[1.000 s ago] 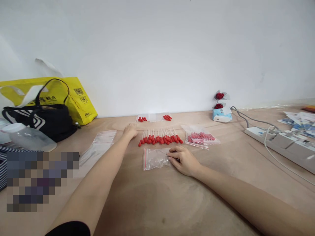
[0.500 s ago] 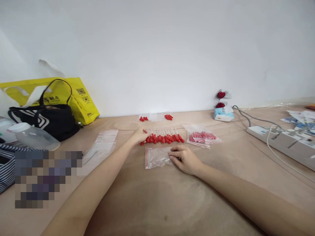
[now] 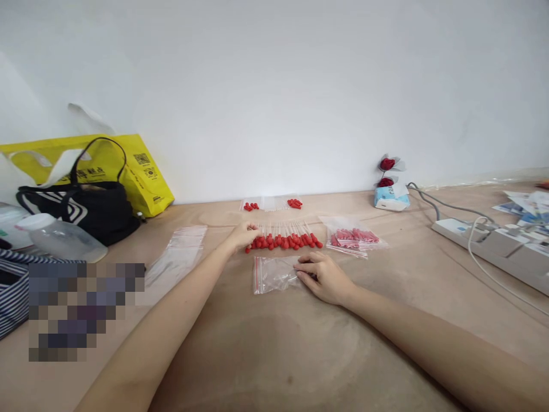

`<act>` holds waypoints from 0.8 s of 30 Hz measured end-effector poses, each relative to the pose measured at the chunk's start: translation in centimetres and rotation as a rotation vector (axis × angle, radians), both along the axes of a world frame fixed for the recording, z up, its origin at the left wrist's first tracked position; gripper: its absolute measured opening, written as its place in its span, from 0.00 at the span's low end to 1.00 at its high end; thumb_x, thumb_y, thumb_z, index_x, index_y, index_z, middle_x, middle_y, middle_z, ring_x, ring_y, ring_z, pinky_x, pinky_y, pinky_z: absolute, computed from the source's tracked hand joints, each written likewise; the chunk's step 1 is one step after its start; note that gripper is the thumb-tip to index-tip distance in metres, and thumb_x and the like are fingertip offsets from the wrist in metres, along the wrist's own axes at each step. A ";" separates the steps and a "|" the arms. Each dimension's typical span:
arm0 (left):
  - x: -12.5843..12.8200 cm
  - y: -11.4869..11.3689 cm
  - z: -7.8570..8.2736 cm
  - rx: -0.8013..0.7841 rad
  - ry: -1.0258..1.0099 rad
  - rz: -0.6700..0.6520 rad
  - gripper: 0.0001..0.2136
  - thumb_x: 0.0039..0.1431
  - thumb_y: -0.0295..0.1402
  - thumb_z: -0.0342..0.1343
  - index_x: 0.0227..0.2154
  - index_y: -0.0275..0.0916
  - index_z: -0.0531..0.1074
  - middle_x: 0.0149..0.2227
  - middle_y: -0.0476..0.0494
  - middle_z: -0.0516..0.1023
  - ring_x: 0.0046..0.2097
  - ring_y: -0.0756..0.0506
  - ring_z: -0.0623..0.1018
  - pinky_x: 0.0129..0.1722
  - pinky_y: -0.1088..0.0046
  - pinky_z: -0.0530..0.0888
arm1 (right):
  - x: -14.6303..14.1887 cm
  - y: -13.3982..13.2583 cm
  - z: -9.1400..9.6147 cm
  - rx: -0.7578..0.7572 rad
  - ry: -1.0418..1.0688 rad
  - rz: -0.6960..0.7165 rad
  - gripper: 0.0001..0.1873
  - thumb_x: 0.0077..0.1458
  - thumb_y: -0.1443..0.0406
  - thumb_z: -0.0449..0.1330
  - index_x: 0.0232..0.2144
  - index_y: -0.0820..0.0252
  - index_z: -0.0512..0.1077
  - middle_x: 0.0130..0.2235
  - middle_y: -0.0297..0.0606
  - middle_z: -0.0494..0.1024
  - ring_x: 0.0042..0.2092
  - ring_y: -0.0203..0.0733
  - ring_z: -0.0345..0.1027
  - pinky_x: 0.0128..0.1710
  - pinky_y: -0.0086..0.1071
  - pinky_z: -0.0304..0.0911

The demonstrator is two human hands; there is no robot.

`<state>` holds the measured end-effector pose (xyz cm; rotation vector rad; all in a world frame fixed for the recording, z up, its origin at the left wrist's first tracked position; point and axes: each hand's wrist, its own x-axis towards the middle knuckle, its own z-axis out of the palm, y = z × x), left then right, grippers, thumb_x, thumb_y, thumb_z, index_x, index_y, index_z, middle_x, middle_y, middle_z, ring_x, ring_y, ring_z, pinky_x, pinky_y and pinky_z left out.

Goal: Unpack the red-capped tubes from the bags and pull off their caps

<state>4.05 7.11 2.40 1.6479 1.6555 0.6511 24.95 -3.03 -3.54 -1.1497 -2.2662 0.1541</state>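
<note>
A row of thin clear sticks with red tips lies on the brown table. My left hand reaches to the row's left end, its fingers curled and touching the leftmost sticks. Just in front of the row lies a small clear zip bag. My right hand rests on that bag's right edge with fingers bent and pressed down. A filled zip bag of red-tipped sticks lies to the right of the row.
Empty clear bags lie at the left, and small red pieces sit near the wall. A black handbag, yellow bag, plastic bottle stand far left; a tissue pack and power strip are at the right.
My left hand moved right and nearer, from beside the row's far left corner onto its left end. My right hand stayed on the zip bag.
</note>
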 end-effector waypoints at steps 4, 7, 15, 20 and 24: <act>-0.1 0.3 -0.3 0.014 0.029 0.026 0.03 0.49 0.29 0.52 0.25 0.36 0.62 0.14 0.56 0.64 0.13 0.55 0.63 0.13 0.80 0.61 | 0.0 0.0 -0.1 -0.005 0.004 -0.011 0.12 0.53 0.66 0.52 0.37 0.56 0.73 0.41 0.40 0.72 0.41 0.41 0.65 0.42 0.36 0.60; -0.2 0.7 -0.8 0.035 0.065 0.026 0.08 0.44 0.32 0.57 0.26 0.37 0.63 0.14 0.57 0.65 0.13 0.54 0.63 0.12 0.80 0.60 | 0.0 0.1 -0.2 -0.006 0.002 -0.011 0.12 0.53 0.66 0.52 0.38 0.56 0.73 0.41 0.40 0.72 0.41 0.41 0.65 0.42 0.36 0.60; -0.1 1.4 -1.1 0.100 0.134 -0.054 0.05 0.44 0.27 0.51 0.27 0.37 0.65 0.16 0.54 0.69 0.15 0.52 0.68 0.14 0.80 0.62 | 0.0 0.1 -0.2 0.009 -0.002 -0.005 0.12 0.53 0.65 0.52 0.38 0.56 0.73 0.40 0.40 0.72 0.41 0.41 0.65 0.42 0.35 0.60; 0.1 1.9 -1.4 0.129 0.155 -0.113 0.03 0.45 0.27 0.50 0.25 0.36 0.67 0.14 0.54 0.67 0.15 0.53 0.67 0.16 0.79 0.62 | 0.0 0.1 -0.2 0.012 -0.006 -0.013 0.12 0.53 0.65 0.52 0.38 0.56 0.73 0.40 0.40 0.72 0.41 0.40 0.65 0.42 0.36 0.59; 0.1 2.1 -1.9 0.182 0.169 -0.145 0.06 0.43 0.34 0.55 0.24 0.37 0.68 0.15 0.54 0.66 0.16 0.53 0.66 0.18 0.78 0.61 | 0.0 0.0 0.0 0.001 -0.005 -0.003 0.12 0.53 0.66 0.52 0.37 0.56 0.73 0.41 0.39 0.72 0.41 0.40 0.65 0.42 0.35 0.59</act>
